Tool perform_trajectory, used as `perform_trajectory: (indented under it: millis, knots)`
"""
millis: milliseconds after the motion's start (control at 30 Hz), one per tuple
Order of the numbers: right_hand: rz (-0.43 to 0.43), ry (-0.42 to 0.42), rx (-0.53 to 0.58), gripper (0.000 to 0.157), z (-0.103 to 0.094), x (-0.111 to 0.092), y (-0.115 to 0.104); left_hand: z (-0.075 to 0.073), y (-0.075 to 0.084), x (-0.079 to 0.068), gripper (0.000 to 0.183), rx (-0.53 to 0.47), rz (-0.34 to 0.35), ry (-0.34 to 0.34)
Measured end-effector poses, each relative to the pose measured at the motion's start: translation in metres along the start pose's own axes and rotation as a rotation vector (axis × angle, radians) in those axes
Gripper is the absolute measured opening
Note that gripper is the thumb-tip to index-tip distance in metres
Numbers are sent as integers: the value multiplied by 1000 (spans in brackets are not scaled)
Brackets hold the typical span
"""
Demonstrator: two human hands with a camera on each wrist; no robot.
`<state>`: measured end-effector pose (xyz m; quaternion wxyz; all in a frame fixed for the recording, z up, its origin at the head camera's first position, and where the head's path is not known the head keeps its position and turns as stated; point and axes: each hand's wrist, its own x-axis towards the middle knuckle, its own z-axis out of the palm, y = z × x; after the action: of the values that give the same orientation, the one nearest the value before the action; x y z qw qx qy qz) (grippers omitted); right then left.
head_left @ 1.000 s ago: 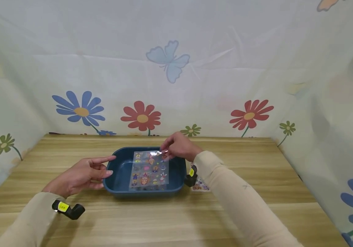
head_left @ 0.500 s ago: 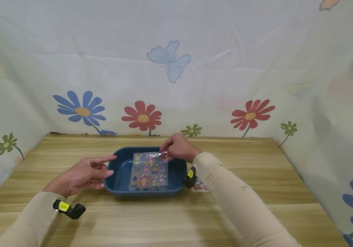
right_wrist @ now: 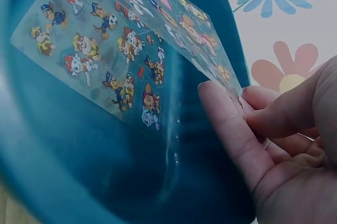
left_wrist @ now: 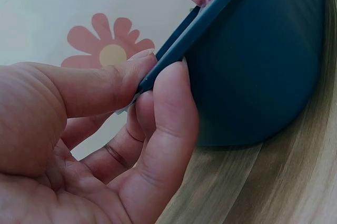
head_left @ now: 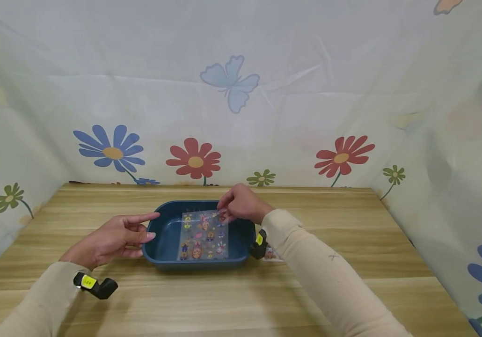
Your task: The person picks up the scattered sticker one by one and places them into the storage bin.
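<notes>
My left hand (head_left: 116,239) pinches the left rim of a dark blue plastic basin (head_left: 199,265) between thumb and fingers, as the left wrist view shows up close. Over the basin's far right part, my right hand (head_left: 245,203) pinches the upper right corner of a clear sticker sheet (head_left: 203,234) printed with small cartoon figures. That sheet slants down into the basin. Under it, in the right wrist view, another sticker sheet (right_wrist: 79,50) with cartoon dogs lies in the basin.
One more sticker sheet (head_left: 271,254) lies on the wooden table (head_left: 173,299) just right of the basin, partly hidden by the right wrist's black camera mount (head_left: 259,244). Behind the table hangs a flower-printed cloth (head_left: 291,117).
My right hand has dropped slightly, and the pinched sticker sheet has sunk lower into the basin. The left hand keeps its hold on the rim.
</notes>
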<state>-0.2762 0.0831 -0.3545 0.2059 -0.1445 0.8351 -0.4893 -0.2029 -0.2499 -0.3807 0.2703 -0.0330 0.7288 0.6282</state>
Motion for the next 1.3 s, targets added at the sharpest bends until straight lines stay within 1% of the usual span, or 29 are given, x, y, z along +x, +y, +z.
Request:
perform_trajectory:
  millis: [200,400,600,800,1133,1300]
  knots:
    - [11,0,-30,23,2,0,-1,1,0,0,81,0,5,0]
    - [5,-13,-32,24,5,-1,-4,0,-1,-1,81,-9,5,4]
    - [7,-3,-72,26,8,-2,-5,-1,-1,-1,81,-4,5,16]
    - [8,9,-106,23,11,-2,-5,0,-1,-1,81,-6,3,16]
    - [-8,23,-270,19,16,2,-5,1,2,-1,83,-14,-2,13]
    - [-11,31,-326,19,17,4,-3,-1,3,-3,82,-12,2,0]
